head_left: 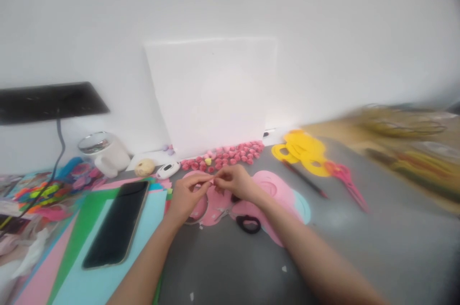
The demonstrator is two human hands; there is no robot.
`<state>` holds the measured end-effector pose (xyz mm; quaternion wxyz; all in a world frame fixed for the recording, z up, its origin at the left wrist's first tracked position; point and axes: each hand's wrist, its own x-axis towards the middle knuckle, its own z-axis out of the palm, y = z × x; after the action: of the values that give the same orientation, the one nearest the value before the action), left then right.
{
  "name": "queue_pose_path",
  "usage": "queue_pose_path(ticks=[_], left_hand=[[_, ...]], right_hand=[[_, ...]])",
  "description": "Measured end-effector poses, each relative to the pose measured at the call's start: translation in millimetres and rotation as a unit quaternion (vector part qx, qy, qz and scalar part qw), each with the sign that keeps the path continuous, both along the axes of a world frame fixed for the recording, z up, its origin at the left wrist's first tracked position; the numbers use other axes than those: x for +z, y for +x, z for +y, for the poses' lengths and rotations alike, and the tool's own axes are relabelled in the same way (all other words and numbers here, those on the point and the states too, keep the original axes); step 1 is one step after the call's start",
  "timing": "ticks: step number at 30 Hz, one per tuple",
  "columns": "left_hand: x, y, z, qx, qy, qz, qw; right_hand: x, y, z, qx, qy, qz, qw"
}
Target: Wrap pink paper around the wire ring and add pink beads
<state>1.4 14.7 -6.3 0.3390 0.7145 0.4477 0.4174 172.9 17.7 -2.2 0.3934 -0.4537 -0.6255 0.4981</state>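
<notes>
My left hand (190, 197) and my right hand (237, 183) meet fingertip to fingertip above the table, both pinched closed. Between them is what looks like a small pink paper piece (218, 191), mostly covered by the fingers and blurred. Under the hands lie pink paper cutouts (212, 214) with rounded edges. Black-handled scissors (248, 224) rest on these cutouts beneath my right wrist. Just beyond the hands, several small pink rolled paper flowers (233, 153) sit in rows, with a yellow one (208, 161) among them.
A phone (117, 223) lies on coloured sheets (79, 233) at left, near a white mug (109, 152). Yellow paper cutouts (305, 144), a dark pencil (305, 178) and pink scissors (347, 180) lie at right. A white board (215, 94) leans on the wall.
</notes>
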Motion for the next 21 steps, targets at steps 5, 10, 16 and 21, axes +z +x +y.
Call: queue_pose_path(ticks=[5, 10, 16, 21], left_hand=[[5.3, -1.7, 0.1, -0.017, -0.025, -0.041, 0.999], [6.9, -2.0, 0.1, -0.017, -0.038, -0.057, 0.997], [7.3, -3.8, -1.1, -0.02, -0.052, -0.071, 0.996], [7.8, -3.5, -0.3, -0.018, -0.047, -0.067, 0.996]], right_hand=[[9.0, 7.3, 0.4, 0.042, -0.041, 0.035, 0.998], [4.5, 10.6, 2.6, 0.075, -0.03, 0.072, 0.994], [5.7, 12.7, 3.1, 0.086, -0.034, 0.09, 0.992], [5.9, 10.9, 2.0, 0.076, -0.029, 0.075, 0.994]])
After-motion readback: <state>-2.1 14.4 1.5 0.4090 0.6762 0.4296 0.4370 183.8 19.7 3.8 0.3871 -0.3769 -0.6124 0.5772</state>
